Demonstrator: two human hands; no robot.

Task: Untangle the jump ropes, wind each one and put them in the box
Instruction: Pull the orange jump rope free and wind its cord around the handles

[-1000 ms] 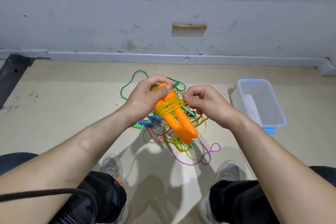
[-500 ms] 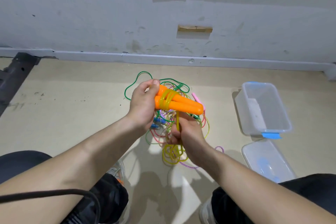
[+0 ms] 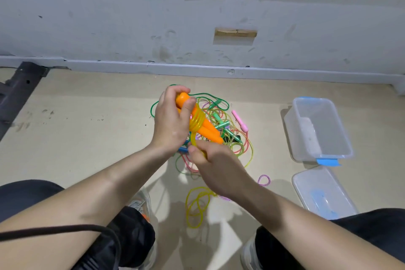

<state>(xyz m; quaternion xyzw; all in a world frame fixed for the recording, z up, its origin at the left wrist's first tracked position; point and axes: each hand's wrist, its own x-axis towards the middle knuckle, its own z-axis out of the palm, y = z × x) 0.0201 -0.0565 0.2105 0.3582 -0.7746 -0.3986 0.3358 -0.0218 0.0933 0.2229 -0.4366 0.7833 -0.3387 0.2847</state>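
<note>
the left hand (image 3: 173,120) grips the thick ends of two orange carrot-shaped plastic handles (image 3: 207,129), fingers and thumb curled round them. the handles lie side by side, held up well to the left of the clear rectangular plastic box with blue clips (image 3: 294,131), their tapered ends slanting down toward it. several turns of translucent yellow plastic rope (image 3: 197,121) are wound round the middle of the pair. the right hand (image 3: 215,164), below the handles and left of the box, is closed on the yellow strand that drops from the coil, pinching it between thumb and fingers.

on the floor under both hands, left of the box, lies the tangle of green, pink and yellow ropes (image 3: 240,149). a pale pink handle (image 3: 240,120) rests at the tangle's edge nearest the box. the slack yellow loops (image 3: 197,206) lie on the floor lower left of the box, and a small purple loop (image 3: 264,180) sits between them and the box. the box stands upright and open on the floor. its clear lid (image 3: 322,193) lies flat just in front of it.
</note>
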